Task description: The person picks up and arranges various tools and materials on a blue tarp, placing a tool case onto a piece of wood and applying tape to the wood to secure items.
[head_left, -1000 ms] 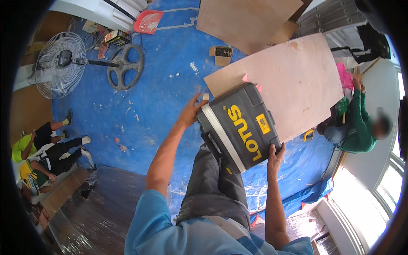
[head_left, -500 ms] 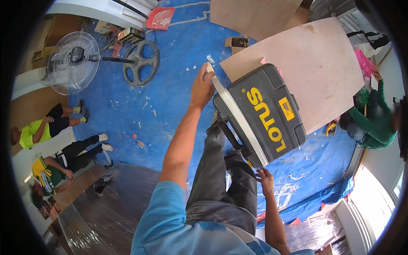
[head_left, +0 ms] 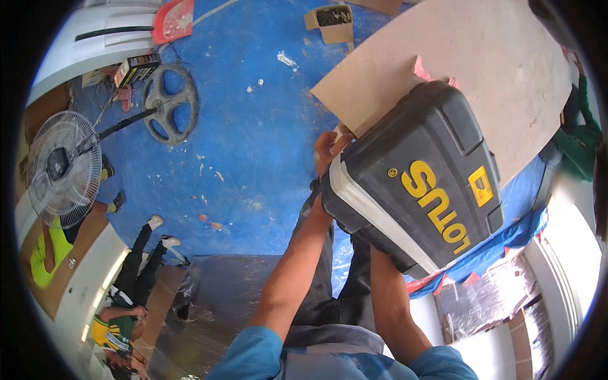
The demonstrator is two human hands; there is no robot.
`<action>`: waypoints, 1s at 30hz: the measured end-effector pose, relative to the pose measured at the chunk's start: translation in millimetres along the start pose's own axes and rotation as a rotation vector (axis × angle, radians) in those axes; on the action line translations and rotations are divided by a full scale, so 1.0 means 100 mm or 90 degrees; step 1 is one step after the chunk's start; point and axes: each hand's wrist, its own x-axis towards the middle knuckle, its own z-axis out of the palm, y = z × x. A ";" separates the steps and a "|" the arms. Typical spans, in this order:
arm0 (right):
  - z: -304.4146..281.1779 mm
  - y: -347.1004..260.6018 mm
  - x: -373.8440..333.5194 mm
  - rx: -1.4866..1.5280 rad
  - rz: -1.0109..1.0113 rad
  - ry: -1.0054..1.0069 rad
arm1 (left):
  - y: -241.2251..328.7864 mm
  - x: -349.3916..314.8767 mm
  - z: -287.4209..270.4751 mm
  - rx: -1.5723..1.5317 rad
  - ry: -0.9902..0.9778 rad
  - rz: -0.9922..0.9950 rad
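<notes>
A black plastic tool case (head_left: 415, 183) with yellow lettering is tilted in front of me above my legs. A pale strip that looks like tape (head_left: 386, 215) runs along its near side and bends round its left corner. At that corner, the curled fingers of my left hand (head_left: 330, 149) grip the pale strip's end, with a whitish bit showing between them. My right forearm (head_left: 396, 304) reaches up to the case's near edge; the case hides that hand, so its fingers do not show.
A pinkish board (head_left: 468, 44) lies beyond the case, near an open carton (head_left: 332, 25). Left stand a fan (head_left: 60, 161) and its round base (head_left: 170, 104). A red dustpan (head_left: 172, 22) lies far left. Two people are at left, another (head_left: 579, 142) at right; blue sheeting (head_left: 247, 158) covers the floor.
The case has risen closer and shifted right. My left hand has come in against its corner from farther out, and my right hand has gone from the near end to underneath, out of sight.
</notes>
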 end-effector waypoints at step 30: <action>-0.24 0.12 0.47 1.053 0.164 -0.144 | 1.30 -0.67 -1.31 0.331 0.040 0.039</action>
